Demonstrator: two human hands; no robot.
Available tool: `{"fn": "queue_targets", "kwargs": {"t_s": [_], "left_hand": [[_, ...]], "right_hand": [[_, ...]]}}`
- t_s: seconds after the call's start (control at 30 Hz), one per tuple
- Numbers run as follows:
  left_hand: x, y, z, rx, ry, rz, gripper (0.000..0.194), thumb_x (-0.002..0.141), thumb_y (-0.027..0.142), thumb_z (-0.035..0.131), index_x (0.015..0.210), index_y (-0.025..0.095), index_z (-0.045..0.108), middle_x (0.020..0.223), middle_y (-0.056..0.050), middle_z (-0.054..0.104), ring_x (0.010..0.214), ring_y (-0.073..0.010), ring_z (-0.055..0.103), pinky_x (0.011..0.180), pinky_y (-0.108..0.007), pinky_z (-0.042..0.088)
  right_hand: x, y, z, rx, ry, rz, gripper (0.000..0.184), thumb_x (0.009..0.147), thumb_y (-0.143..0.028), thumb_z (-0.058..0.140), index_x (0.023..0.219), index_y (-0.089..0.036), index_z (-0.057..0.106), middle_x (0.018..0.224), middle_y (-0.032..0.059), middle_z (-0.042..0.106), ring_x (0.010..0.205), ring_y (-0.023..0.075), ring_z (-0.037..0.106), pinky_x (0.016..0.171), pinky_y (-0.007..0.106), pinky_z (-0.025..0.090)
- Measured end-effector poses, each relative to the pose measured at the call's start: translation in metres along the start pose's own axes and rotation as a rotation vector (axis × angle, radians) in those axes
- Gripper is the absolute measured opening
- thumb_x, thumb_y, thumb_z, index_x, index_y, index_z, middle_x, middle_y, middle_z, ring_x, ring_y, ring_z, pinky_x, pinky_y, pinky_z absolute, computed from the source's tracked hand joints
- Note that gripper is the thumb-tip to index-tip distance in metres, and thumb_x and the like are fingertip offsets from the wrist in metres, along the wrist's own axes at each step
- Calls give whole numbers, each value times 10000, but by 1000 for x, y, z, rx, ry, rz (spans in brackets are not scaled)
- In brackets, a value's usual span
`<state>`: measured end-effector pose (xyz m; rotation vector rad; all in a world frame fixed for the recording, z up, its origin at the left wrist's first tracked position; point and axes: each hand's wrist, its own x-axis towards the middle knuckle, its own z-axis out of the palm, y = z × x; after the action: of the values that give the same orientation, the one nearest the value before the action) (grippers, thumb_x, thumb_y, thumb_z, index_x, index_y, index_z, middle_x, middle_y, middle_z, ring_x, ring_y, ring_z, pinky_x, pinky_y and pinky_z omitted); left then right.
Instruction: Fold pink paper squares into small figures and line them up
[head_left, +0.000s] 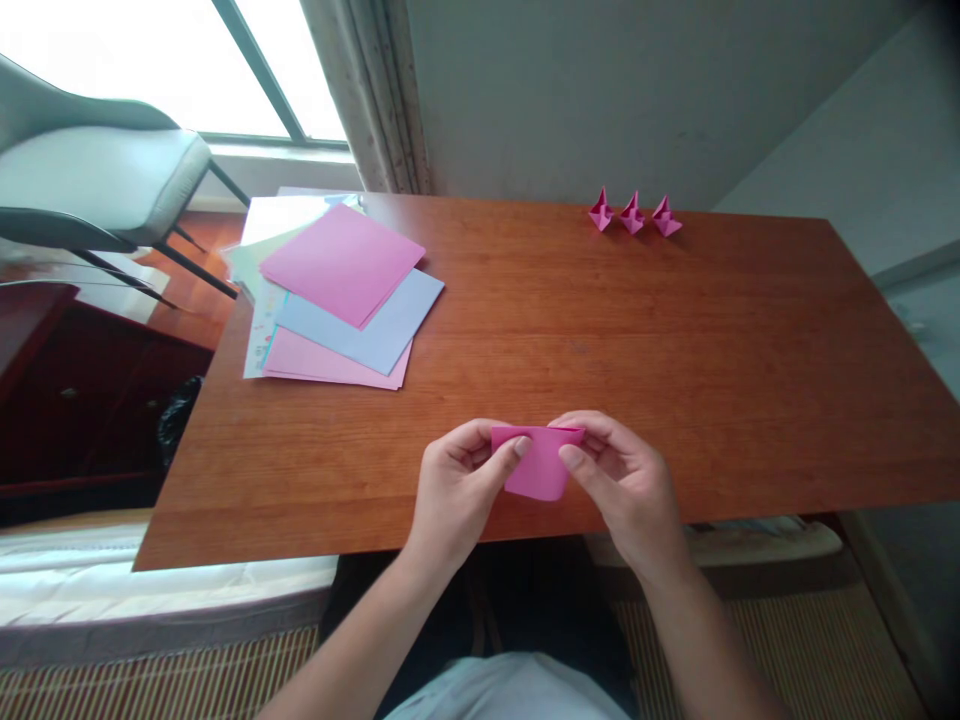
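A small sheet of bright pink paper (538, 472), bent over on itself with a rounded lower edge, is held up near the front of the wooden table. My left hand (461, 487) pinches its left side, thumb on the near face and fingers behind. On the other side my right hand (628, 492) grips the upper right corner between thumb and fingers. The fingertips behind the paper are partly hidden. Three folded pink paper figures (632, 214) with pointed tips stand in a row by the table's far edge.
On the wooden table (570, 330), at the left, lies a stack of pink sheets (345, 262), a pale blue sheet (405, 310) and lighter papers. A pale chair (112, 170) stands beyond the left edge, near the window and curtain (375, 90).
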<state>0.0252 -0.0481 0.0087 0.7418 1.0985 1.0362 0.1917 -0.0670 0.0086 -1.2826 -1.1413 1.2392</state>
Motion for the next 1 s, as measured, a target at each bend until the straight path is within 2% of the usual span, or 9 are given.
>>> {"fn": "queue_targets", "kwargs": {"t_s": [0.3,0.5,0.57,0.73,0.9,1.0], "left_hand": [[-1,0,0,33,1,0,209,809,350,806,821,148,756,761,-23,718,679,-107,616,612,-177,486],[-1,-1,-5,49,-31,16,285,916,426,676,934,153,757,860,-61,744,760,-155,658,689,-236,532],[0,-1,-6,82,-21,36,279,910,419,682,941,151,756,883,-70,755,771,-171,674,691,-248,541],[1,-1,-8,257,14,191,141,892,293,699,921,165,752,881,-55,764,811,-179,708,717,-239,558],[0,2,-14,568,33,379,127,925,234,640,952,181,752,889,-48,776,778,-163,718,736,-235,560],[-1,9,-15,709,28,458,135,929,205,621,960,182,750,900,-48,788,770,-161,727,734,-231,564]], "right_hand": [[1,2,-1,-21,25,1,153,896,-318,722,1039,-265,714,1057,27,706,985,182,666,871,285,559],[1,2,-1,2,42,46,178,922,-349,693,1082,-277,720,1078,35,721,977,186,678,858,291,566],[0,2,-1,10,43,60,191,934,-365,676,1099,-280,720,1076,36,727,966,185,682,840,284,566],[3,0,-8,-35,0,60,207,973,-407,610,1087,-283,729,1093,26,722,1020,193,667,898,294,524],[12,-15,-21,-242,-65,9,254,986,-394,583,870,-238,746,893,18,713,856,173,655,754,274,496],[20,-27,-28,-408,-163,7,201,954,-362,631,847,-234,745,856,16,733,794,177,667,684,279,494]]}}
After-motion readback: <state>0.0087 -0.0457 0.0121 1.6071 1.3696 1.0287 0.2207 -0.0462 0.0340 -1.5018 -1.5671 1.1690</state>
